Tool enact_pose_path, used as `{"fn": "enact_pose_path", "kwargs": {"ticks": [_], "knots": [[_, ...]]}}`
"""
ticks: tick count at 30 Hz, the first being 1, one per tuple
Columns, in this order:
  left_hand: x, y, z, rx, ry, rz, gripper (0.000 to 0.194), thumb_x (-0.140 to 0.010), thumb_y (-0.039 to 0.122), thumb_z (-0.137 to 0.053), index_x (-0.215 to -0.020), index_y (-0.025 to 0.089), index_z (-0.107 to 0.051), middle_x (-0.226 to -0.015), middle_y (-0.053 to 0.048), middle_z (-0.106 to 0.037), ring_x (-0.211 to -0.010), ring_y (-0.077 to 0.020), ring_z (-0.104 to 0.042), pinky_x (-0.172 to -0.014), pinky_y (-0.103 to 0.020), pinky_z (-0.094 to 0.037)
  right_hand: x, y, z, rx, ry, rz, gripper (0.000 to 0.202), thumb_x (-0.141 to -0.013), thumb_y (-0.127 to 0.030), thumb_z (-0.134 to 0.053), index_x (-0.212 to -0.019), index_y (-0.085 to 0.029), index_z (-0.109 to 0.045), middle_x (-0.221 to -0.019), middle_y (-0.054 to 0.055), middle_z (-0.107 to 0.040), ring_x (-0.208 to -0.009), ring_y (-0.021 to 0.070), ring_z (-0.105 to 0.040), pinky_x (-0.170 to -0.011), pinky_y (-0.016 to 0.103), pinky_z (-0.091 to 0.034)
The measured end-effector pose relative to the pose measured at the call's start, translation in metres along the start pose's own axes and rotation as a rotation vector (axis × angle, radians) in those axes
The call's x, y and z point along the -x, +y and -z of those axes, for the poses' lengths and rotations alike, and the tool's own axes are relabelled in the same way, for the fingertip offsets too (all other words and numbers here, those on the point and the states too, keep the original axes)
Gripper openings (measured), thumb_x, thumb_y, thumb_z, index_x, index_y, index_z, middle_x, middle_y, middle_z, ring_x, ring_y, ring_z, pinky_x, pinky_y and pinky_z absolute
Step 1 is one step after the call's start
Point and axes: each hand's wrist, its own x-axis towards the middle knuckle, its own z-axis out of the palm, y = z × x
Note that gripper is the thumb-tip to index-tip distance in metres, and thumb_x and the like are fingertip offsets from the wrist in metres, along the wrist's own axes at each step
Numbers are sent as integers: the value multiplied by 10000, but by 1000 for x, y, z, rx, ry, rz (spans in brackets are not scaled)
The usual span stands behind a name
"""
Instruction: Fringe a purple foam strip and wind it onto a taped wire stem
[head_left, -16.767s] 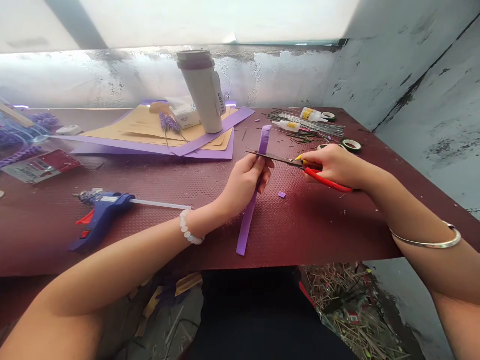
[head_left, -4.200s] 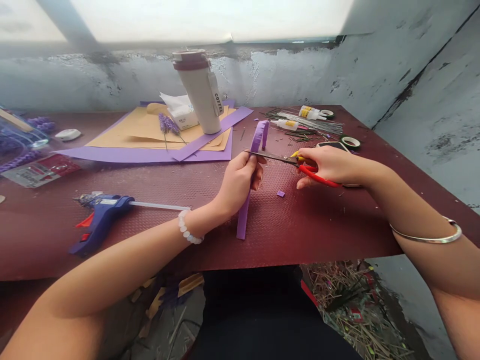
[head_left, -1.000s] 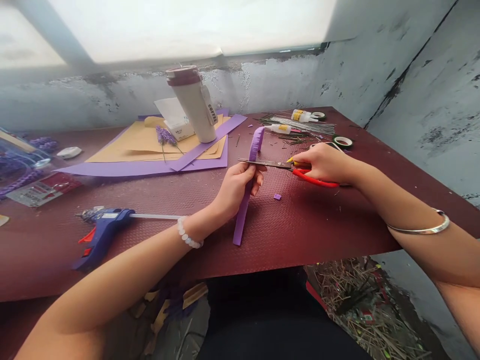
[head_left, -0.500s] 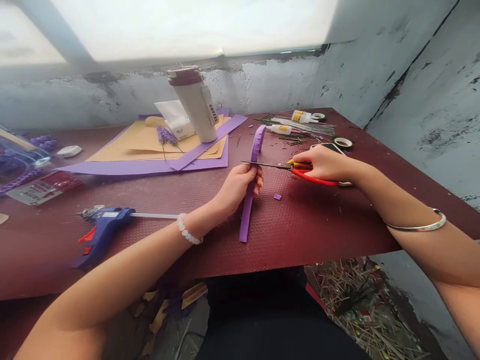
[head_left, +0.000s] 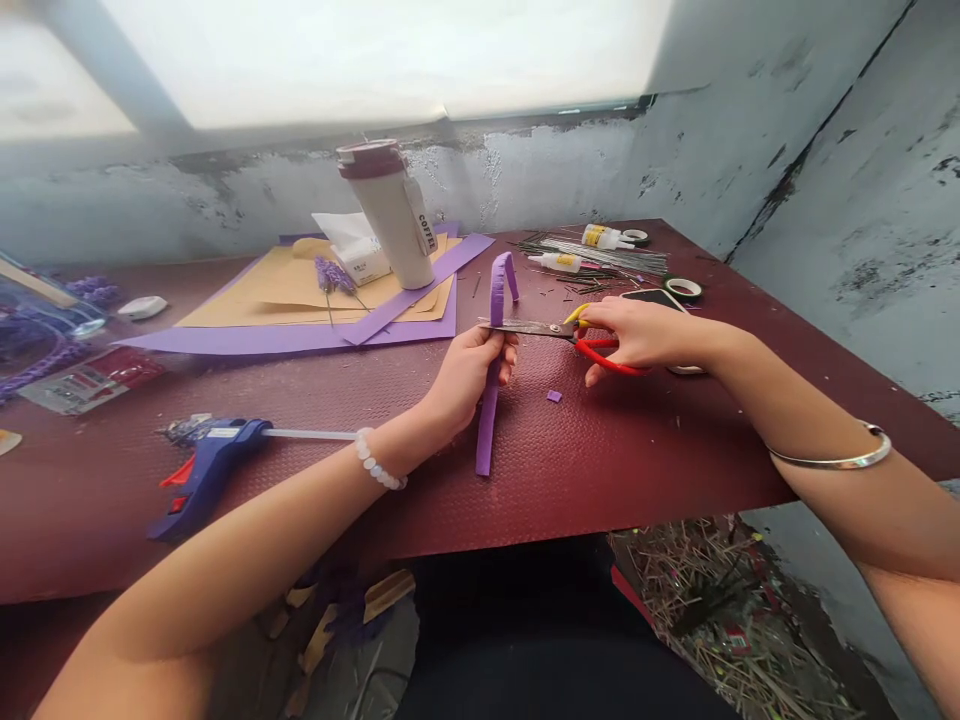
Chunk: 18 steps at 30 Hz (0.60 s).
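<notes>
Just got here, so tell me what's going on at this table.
Someone's left grip has hold of a purple strip, its top end bent over and its lower end hanging down. The right grip holds scissors, their blades across the strip just above the left fingers. A small purple scrap lies on the table below the scissors. A glue gun lies off to the left, untouched, and a cup stands farther back.
</notes>
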Motion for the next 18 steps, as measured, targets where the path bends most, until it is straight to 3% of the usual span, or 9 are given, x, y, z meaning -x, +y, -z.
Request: {"fn": "enact_pose_path", "kwargs": {"ticks": [5,10,14,18], "knots": [[-1,1,-1,-5,-13,22,324,-964,22,-397,-702,116,-563,-521,53,-544,-370,-23,-442,-427,-147,-367,-1,1,-1,-13,29,47,660,-701,-676,-630,-1132,-178,-658,-1047,138,-662,-944,294,-562,-793,369,-413],[-1,3,1,-3,-15,-11,308,-965,33,-411,-710,116,-563,-533,51,-553,-379,-24,-448,-428,-148,-369,-2,-6,-1,-69,29,42,532,-711,-639,-616,-958,-168,-633,-863,91,-624,-741,207,-515,-665,315,-372],[1,2,1,-21,-48,-57,304,-963,41,-420,-710,122,-566,-542,45,-561,-388,-27,-457,-429,-150,-362,-3,-10,-2,-67,-8,8,263,-788,-447,-544,-712,-205,-478,-674,20,-530,-612,140,-426,-602,289,-321],[5,3,-2,-63,-96,-64,300,-969,62,-425,-719,124,-578,-532,44,-555,-378,-30,-460,-427,-157,-354,-2,-8,-1,-4,-33,5,195,-773,-290,-494,-640,-220,-370,-596,-10,-467,-565,118,-371,-590,285,-300]]}}
